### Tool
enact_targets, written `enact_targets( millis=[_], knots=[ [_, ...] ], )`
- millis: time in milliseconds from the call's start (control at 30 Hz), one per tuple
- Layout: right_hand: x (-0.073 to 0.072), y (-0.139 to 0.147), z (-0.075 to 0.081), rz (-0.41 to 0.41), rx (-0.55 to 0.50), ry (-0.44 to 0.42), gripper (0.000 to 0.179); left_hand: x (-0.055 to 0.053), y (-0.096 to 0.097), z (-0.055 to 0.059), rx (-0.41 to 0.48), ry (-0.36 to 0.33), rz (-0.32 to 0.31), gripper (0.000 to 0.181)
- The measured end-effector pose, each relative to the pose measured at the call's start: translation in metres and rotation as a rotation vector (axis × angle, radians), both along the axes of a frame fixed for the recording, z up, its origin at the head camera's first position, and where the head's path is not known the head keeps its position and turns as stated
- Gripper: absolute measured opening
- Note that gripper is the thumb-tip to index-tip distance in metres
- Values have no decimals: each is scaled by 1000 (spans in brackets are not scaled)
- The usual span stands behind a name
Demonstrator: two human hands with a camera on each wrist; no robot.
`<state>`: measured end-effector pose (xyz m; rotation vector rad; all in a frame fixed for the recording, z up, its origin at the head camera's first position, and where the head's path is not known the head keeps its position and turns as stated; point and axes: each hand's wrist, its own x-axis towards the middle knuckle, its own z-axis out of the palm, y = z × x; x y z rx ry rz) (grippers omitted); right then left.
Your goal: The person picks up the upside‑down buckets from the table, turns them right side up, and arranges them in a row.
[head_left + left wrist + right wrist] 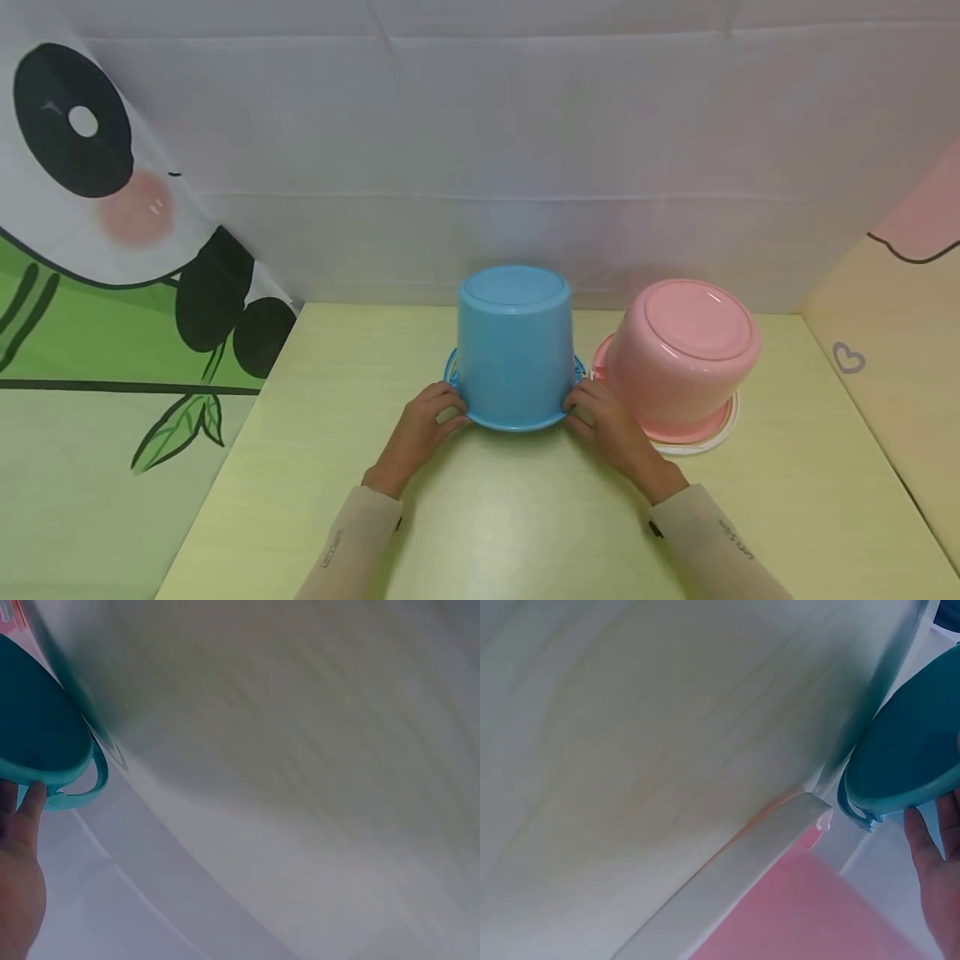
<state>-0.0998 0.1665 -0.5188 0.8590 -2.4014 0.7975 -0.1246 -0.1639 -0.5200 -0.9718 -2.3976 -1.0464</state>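
A blue bucket (515,350) is upside down at the middle of the table, its base facing up. My left hand (422,422) pinches its rim at the left side, and my right hand (611,421) pinches the rim at the right. Both wrist views look into the dark inside of the blue bucket (37,712), so the near rim is off the tabletop. Its blue handle (86,791) hangs by the rim. Just right of my right hand, a pink bucket (678,375) also stands upside down, with a white handle (705,443) around its rim.
The pale yellow table (495,525) meets a white cloth wall (480,142) behind the buckets. At the left hangs a printed panel with a cartoon figure (82,208); at the right is a cream panel (900,367) with a small heart.
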Motion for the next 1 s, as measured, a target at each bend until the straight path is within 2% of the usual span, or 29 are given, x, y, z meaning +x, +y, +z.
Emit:
enact_targets(
  millis=[333, 667, 1000],
  knots=[
    [1, 2, 1, 15, -21, 25, 37, 3, 0, -1, 10, 11, 41, 38],
    [0, 2, 7, 28, -84, 42, 41, 4, 2, 8, 38, 43, 16, 37],
    [2, 3, 12, 25, -106, 27, 38, 4, 3, 10, 62, 53, 0, 37]
  ],
)
